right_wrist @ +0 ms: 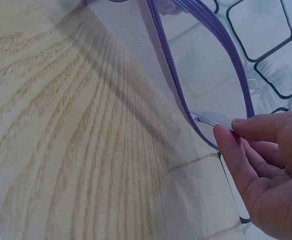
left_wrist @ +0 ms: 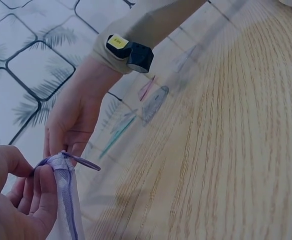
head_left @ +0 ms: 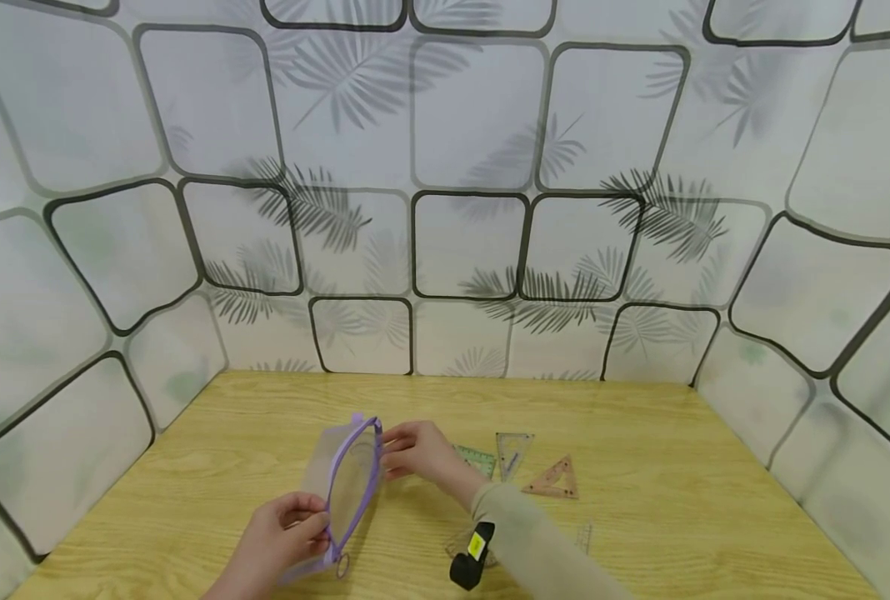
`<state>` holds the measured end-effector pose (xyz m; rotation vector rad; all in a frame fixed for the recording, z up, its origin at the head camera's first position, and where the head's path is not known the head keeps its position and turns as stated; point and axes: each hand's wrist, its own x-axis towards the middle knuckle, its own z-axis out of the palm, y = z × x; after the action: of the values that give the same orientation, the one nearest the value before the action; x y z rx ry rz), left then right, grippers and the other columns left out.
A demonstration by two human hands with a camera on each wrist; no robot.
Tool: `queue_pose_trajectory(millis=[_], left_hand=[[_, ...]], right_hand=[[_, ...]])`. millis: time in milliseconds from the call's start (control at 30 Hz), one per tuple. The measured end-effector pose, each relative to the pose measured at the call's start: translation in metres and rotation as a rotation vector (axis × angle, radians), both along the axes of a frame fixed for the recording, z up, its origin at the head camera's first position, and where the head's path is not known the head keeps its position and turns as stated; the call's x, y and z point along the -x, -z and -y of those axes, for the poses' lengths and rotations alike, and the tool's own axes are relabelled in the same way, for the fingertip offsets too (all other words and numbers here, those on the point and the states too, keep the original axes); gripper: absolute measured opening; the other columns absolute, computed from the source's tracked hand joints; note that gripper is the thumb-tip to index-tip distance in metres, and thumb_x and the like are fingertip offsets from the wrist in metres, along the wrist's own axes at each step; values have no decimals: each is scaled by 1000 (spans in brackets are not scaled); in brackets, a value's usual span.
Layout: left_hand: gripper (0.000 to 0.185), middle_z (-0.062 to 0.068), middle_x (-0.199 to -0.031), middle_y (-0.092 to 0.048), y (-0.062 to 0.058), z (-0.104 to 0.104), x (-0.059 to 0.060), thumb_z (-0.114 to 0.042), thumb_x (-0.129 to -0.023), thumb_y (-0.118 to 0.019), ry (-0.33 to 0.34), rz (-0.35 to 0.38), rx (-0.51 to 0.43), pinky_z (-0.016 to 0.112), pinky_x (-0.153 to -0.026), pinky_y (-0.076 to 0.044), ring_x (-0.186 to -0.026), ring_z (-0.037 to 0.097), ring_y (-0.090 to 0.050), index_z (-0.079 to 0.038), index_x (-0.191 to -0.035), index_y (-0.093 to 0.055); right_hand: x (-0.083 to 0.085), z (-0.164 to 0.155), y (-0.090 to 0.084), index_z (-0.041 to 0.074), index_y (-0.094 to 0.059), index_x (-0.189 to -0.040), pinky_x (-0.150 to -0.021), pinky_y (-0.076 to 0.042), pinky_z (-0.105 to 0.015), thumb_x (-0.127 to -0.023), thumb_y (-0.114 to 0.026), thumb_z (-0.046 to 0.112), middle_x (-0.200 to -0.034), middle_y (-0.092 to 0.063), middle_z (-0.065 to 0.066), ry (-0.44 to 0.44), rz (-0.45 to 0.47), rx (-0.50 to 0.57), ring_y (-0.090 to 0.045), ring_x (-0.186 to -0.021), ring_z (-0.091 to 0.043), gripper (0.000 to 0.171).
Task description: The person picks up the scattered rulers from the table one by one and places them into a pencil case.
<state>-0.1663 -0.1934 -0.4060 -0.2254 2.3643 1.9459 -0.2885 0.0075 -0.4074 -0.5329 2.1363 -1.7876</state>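
A translucent zip pouch [head_left: 321, 467] with purple edging stands tilted on the table, its zipped mouth spread wide. At the near end of the mouth, my left hand [head_left: 286, 533] pinches the purple edge between thumb and fingers, close to the zip's ring pull [left_wrist: 88, 162]. My right hand [head_left: 422, 457] is at the far end of the mouth. Between its thumb and forefinger it pinches a thin clear plastic piece [right_wrist: 208, 120], seen nearly edge-on in the right wrist view and reaching into the opening. The piece's exact kind cannot be told.
Right of the pouch lie a green measuring piece [head_left: 477, 460], a clear set square [head_left: 514, 452], an orange-pink set square [head_left: 556, 481], a clear protractor [left_wrist: 155, 106] and a clear ruler [head_left: 584, 536]. My right forearm passes over this area. Patterned walls enclose the wooden table [head_left: 640, 433].
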Motion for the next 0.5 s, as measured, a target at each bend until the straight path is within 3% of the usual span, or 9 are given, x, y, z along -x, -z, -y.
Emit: queue_pose_trajectory(millis=[333,500], left_hand=[[23,11,-93,-65,0,-2,-1,1,-93,-60,-12,19,-24,24,-67,-59,-76,14,-64,15,-111,-56],[24,9,-92,-65,0,0,-3,-1,-91,-62,24,0,-6,23,-68,-59,-77,14,-64,14,-110,-57]], right_hand=[[0,6,2,-5,-67,-119,-72,-62,-34,-87,-69,-3,-100,-69,-17,15,-19,10,-68,-75,-13,32],[-2,9,1,-5,-67,-118,-73,-62,-36,-87,-69,-3,-102,-69,-18,19,-30,-11,-68,-76,-15,31]])
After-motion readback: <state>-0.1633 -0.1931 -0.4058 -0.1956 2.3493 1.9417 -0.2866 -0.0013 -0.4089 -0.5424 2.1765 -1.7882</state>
